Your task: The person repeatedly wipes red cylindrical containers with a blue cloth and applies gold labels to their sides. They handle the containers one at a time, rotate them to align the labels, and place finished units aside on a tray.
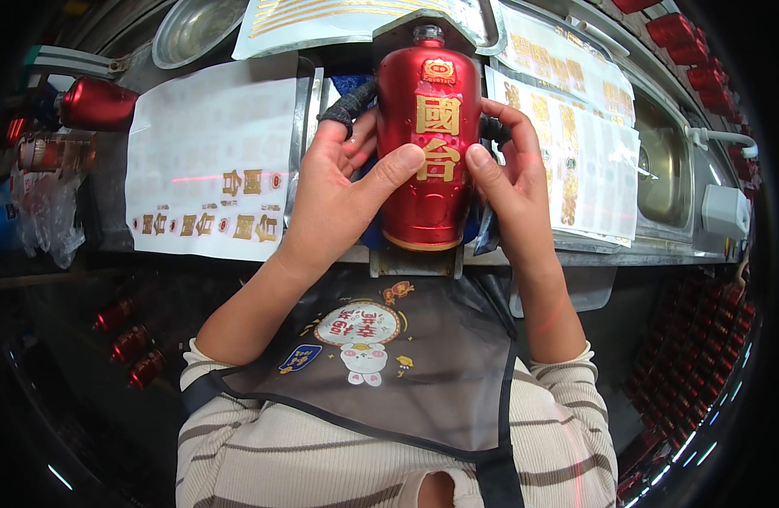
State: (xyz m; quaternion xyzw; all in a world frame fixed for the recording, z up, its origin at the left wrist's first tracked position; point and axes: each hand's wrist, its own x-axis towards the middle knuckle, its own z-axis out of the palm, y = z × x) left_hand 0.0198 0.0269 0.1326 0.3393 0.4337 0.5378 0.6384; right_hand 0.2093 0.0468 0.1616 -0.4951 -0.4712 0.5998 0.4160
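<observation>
A glossy red bottle (428,216) with gold lettering and a small gold emblem rests in a metal stand (415,264) in front of me, its neck pointing away. My left hand (349,169) is round its left side, with the thumb pressed on the lower gold character and a black wrap on one finger. At the right side, my right hand (514,173) curls against the bottle, its thumb at the edge of the same character. A dark wrap shows there too, and the fingertips of that hand are partly hidden behind the bottle.
On the left lies a white sheet (178,203) of gold decals; more decal sheets (605,186) lie on the right beside a sink (665,169). A metal bowl (199,30) stands at the back left. Another red bottle (102,104) lies left. Several red bottles (694,343) stand lower right.
</observation>
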